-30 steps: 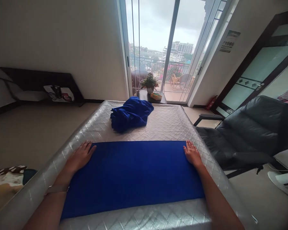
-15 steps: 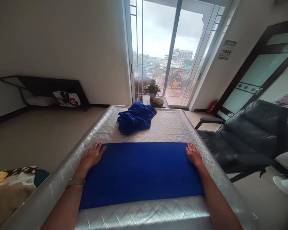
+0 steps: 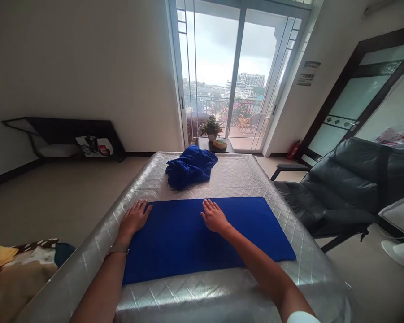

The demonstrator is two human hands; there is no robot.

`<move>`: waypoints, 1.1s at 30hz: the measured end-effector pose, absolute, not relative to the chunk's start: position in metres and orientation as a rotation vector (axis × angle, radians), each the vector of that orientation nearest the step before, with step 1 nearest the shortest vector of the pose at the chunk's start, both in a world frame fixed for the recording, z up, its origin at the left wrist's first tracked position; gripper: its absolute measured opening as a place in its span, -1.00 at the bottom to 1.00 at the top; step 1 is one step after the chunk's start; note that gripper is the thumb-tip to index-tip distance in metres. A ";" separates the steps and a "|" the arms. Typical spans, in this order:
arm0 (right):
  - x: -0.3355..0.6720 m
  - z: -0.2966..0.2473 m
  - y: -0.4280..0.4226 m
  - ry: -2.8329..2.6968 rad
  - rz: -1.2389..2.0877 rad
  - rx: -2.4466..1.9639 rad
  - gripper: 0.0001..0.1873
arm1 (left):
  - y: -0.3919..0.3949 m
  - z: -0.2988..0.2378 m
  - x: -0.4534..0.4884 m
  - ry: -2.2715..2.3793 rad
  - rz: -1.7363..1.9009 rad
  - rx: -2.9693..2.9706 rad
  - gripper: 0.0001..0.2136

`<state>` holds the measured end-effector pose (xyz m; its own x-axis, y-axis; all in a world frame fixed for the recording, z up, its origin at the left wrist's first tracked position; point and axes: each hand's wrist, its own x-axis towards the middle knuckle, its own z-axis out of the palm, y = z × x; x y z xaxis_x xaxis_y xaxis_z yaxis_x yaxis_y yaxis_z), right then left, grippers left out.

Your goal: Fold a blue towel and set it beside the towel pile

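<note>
Flat blue cloth lies across the near half of the silver-covered bench, its long sides running left to right. Left hand rests open at the cloth's far-left corner, thumb over the blue; right hand, also open, palm down on the cloth by its far side, around mid-length. Neither grips. Step looks like smoothing: best done with the left as anchor, the right sweeping lightly outward, no dragging (layers, if any, can't be told). Silver cover shows all round; margins are narrower toward the bench's left and right edges. Toward its far edge sits a crumpled blue cloth, apart from both hands. Black armchair stands just off the right edge; mind elbow swing there.
</note>
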<state>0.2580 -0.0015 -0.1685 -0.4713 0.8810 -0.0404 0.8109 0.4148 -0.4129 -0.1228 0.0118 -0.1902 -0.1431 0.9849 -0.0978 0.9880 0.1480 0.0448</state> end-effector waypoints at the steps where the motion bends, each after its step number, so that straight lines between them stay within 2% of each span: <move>1: 0.248 -0.172 -0.002 -2.481 0.599 -1.518 -0.32 | 0.012 -0.190 -0.123 2.298 -0.043 1.987 -0.32; 7: 0.265 -0.189 0.006 -2.425 0.621 -1.689 -0.29 | 0.012 -0.196 -0.128 2.288 -0.012 2.043 -0.35; 19: 0.490 -0.215 0.020 -2.097 0.421 -2.388 -0.31 | 0.014 -0.203 -0.131 2.295 -0.001 2.019 -0.32; 24: 0.499 -0.224 0.021 -2.064 0.397 -2.404 -0.30 | 0.018 -0.210 -0.137 2.255 -0.059 2.050 -0.32; 28: 0.498 -0.225 0.021 -2.058 0.407 -2.380 -0.30 | 0.026 -0.203 -0.140 2.226 -0.174 2.014 -0.24; 33: 0.498 -0.221 0.019 -2.032 0.438 -2.378 -0.31 | 0.039 -0.182 -0.084 2.392 -0.137 1.988 -0.19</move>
